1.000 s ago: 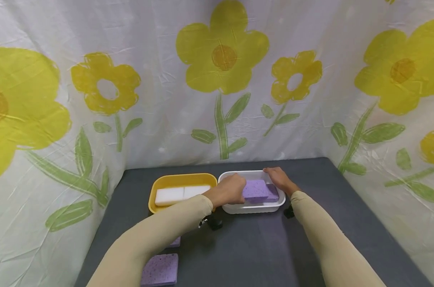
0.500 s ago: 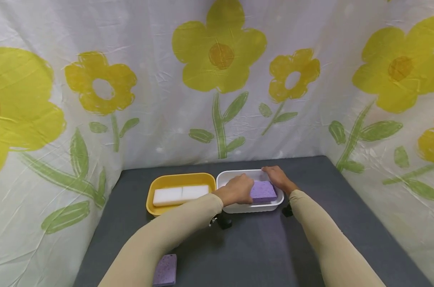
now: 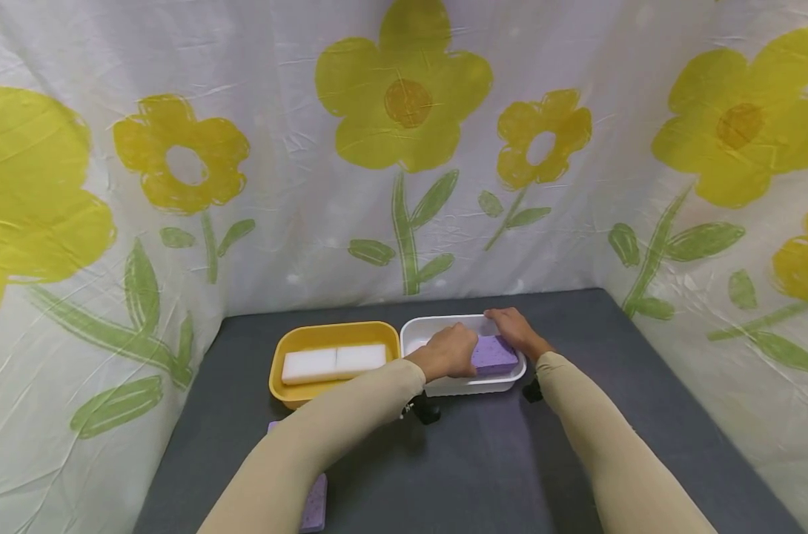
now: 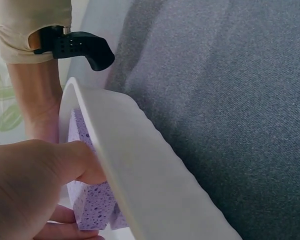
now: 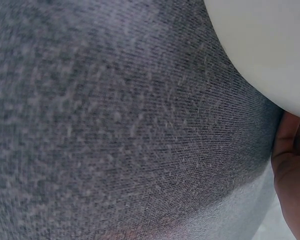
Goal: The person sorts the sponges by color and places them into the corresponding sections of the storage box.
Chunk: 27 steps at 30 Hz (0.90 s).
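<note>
A white tray stands at the back of the dark table. Inside it one purple sponge lies over a second purple sponge, of which the left wrist view shows only a corner. My left hand grips the upper sponge at its left end, thumb on the near side and fingers beyond. At the tray's right end, my right hand holds the rim, and its fingers touch the outer wall in the right wrist view. The left hand and forearm hide the tray's left part in the head view.
A yellow tray with two white blocks stands just left of the white one. Nearer, purple sponges lie on the table, partly hidden by my left sleeve. A flower-printed curtain hangs behind.
My left hand has slid right with the upper sponge, which now covers more of the lower one. The right hand has stayed at the tray's rim. The view has shifted slightly.
</note>
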Each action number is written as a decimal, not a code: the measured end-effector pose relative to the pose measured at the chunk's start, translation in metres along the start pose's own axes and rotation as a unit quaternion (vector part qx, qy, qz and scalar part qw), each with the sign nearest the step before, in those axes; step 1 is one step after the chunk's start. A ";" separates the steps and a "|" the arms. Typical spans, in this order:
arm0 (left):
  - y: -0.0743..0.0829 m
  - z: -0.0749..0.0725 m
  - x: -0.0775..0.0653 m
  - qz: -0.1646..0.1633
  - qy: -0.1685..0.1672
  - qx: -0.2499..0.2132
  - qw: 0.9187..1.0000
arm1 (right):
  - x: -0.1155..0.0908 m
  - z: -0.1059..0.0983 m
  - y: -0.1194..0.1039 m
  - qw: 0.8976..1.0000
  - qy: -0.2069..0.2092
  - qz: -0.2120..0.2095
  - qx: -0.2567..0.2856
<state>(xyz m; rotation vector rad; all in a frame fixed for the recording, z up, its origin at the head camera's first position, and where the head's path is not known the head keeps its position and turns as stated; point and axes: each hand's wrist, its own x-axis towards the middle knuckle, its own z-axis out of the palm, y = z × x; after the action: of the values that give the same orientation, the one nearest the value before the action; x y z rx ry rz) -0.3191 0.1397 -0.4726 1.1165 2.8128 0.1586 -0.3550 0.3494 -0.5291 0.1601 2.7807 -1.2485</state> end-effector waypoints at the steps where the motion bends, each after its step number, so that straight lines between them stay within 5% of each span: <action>1: -0.001 0.003 0.003 0.001 0.000 -0.002 1.000 | 0.000 0.000 0.000 1.000 0.000 -0.001 0.003; 4: -0.018 0.045 0.033 0.003 0.015 -0.004 1.000 | 0.000 0.000 0.000 1.000 -0.001 -0.008 0.004; 8: -0.031 0.080 0.062 0.001 0.019 0.001 1.000 | -0.001 -0.001 -0.001 1.000 0.003 -0.020 0.000; 11: -0.028 0.077 0.063 0.002 0.004 -0.009 1.000 | -0.002 0.000 0.000 1.000 0.005 -0.022 0.000; 15: -0.033 0.094 0.071 0.013 0.010 -0.020 1.000 | -0.001 0.001 0.002 1.000 0.004 -0.019 0.002; 20: -0.033 0.092 0.064 0.008 0.018 -0.010 1.000 | 0.000 0.002 0.003 1.000 0.000 -0.015 -0.008; 27: -0.032 0.053 0.027 0.010 0.029 -0.015 0.999 | 0.001 0.000 0.001 1.000 -0.002 -0.013 -0.002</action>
<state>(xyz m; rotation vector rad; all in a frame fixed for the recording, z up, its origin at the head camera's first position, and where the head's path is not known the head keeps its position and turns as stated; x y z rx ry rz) -0.3529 0.1385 -0.5309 1.1515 2.8398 0.2386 -0.3558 0.3501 -0.5303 0.1210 2.7900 -1.2487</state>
